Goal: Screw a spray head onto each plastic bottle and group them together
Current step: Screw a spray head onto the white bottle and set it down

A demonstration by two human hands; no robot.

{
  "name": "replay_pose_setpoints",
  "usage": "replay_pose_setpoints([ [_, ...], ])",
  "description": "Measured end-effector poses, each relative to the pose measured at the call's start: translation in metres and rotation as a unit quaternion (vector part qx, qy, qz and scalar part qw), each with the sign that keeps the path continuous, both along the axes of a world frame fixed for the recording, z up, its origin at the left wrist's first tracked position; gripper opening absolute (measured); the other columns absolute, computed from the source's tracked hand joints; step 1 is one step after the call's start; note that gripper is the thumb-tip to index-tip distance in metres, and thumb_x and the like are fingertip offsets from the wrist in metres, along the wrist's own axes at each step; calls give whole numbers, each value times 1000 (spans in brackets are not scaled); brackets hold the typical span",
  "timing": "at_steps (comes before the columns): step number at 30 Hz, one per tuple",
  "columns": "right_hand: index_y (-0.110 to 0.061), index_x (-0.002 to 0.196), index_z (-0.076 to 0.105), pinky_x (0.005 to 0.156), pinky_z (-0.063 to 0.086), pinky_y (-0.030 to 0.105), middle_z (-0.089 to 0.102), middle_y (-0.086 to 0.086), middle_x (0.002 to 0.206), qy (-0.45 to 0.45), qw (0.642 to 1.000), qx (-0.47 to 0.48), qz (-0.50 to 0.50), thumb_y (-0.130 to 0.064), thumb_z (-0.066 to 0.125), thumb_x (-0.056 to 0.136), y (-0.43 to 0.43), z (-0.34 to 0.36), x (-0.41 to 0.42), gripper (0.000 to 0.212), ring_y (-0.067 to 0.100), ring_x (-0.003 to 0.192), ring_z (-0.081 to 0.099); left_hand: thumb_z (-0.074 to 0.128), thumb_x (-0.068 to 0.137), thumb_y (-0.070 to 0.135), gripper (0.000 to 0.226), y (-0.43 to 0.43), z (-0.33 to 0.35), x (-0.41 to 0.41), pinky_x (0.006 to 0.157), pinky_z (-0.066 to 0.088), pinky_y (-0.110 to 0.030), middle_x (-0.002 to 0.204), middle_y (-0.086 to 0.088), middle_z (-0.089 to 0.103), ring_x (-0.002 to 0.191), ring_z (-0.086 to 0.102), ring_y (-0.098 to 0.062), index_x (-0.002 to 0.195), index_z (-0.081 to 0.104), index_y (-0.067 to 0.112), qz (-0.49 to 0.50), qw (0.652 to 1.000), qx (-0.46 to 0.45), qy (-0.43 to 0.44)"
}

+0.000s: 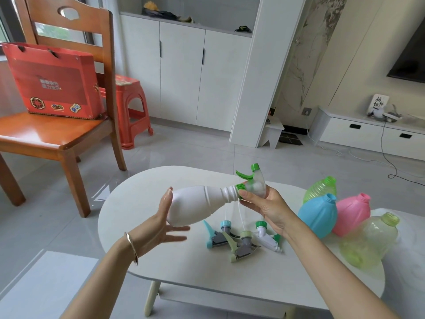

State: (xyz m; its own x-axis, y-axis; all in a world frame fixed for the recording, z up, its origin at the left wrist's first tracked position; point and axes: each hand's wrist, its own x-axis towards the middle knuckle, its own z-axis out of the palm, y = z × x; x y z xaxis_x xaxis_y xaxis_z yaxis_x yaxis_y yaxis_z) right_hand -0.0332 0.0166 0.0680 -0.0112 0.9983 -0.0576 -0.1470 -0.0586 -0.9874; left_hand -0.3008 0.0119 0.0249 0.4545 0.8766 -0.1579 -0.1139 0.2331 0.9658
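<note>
A white plastic bottle (195, 204) is held in the air above the white oval table (174, 268), lying almost on its side with the neck to the right. The body is smooth and opaque, wide at the base, and it narrows to a ribbed neck. On the neck sits a spray head (251, 183) with a green collar, a green trigger, a green nozzle and a cloudy clear body. The right hand (266, 206) closes its fingers around this spray head at the collar. The left hand (163, 224) is wide open, fingers spread, and its palm touches the base of the bottle.

Below the bottle, on the table, lie three loose spray heads (241, 240) with their thin tubes. To the right of them lie four bottles without heads: a clear green one (320, 187), a blue one (318, 215), a pink one (351, 212) and a pale yellow-green one (370, 240).
</note>
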Motion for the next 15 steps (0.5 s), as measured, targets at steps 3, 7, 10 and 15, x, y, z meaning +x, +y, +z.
replay_pose_setpoints([
  [3, -10, 92, 67, 77, 58, 23, 73, 1, 88, -9, 1000, -6, -21, -10, 74, 74, 0, -1, 3, 19, 15, 88, 67, 69, 58, 69, 98, 6, -6, -2, 72, 58, -25, 138, 2, 36, 108, 61, -17, 139, 17, 53, 35, 998, 48, 24],
  [7, -11, 92, 68, 75, 57, 23, 73, 0, 88, -18, 1000, -9, -19, -12, 75, 74, -1, -4, 4, 20, 13, 89, 68, 69, 65, 64, 88, 10, -8, -3, 83, 56, -25, 141, -3, 45, 116, 58, -22, 140, 32, 35, 14, 999, 40, -32],
  [10, -11, 94, 67, 77, 57, 24, 72, 3, 91, -39, 999, -5, -26, -11, 74, 75, 0, -3, 4, 20, 13, 89, 67, 56, 52, 84, 88, 4, -2, 4, 75, 59, -32, 140, 1, 33, 109, 62, -27, 130, 24, 60, -5, 1000, -8, 12],
  [15, -13, 95, 68, 77, 57, 24, 73, 0, 91, -16, 1000, -9, -25, -20, 78, 66, 1, -2, 5, 31, 10, 86, 69, 84, 49, 58, 111, 13, -11, 1, 88, 55, -27, 141, -1, 44, 115, 60, -16, 142, 23, 45, 17, 996, 39, -72],
])
